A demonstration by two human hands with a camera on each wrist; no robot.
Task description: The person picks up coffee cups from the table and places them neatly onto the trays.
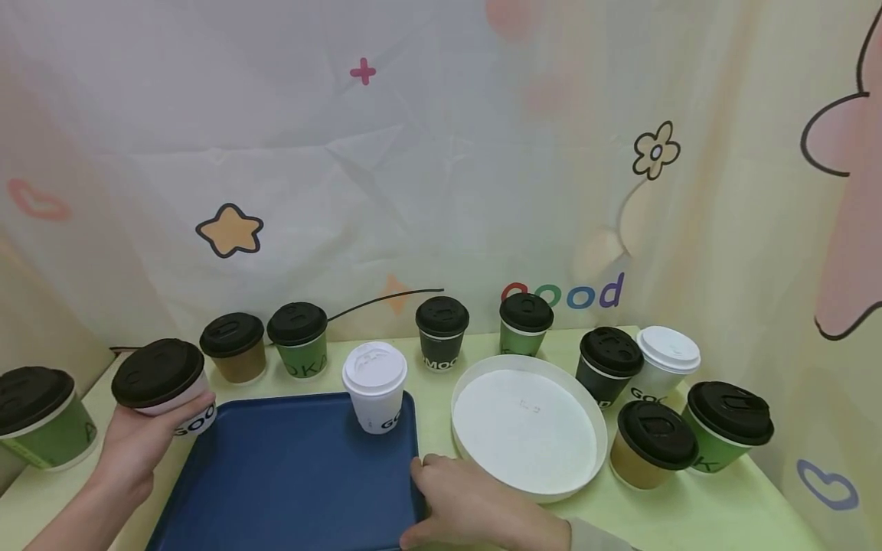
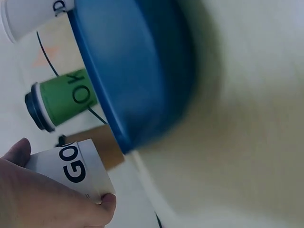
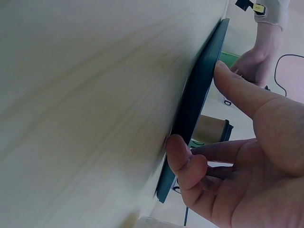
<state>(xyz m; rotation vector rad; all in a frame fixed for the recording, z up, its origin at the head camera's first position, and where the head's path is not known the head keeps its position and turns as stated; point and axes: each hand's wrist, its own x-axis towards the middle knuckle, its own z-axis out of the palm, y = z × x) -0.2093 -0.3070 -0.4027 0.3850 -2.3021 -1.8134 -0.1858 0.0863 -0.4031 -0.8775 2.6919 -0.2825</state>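
Note:
My left hand [image 1: 141, 440] grips a white paper cup with a black lid [image 1: 161, 375], up at the left of the blue tray [image 1: 296, 474]. Its "GOO" lettering and base show in the left wrist view, where the fingers wrap the white cup [image 2: 76, 168]. On the tray, near the far right corner, stands a white cup with a white lid [image 1: 375, 386]. My right hand [image 1: 475, 497] holds the tray's right side. In the right wrist view, thumb and curled fingers [image 3: 179, 154] are at the rim of the tray [image 3: 197, 90].
A round white shallow dish [image 1: 530, 428] lies right of the tray. Behind stand lidded cups: brown [image 1: 237, 360], green [image 1: 303, 356], black [image 1: 441, 344] and another green one [image 1: 521, 337]. Several more cluster at right, including a brown one [image 1: 648, 451]. A green cup [image 1: 48, 428] stands far left.

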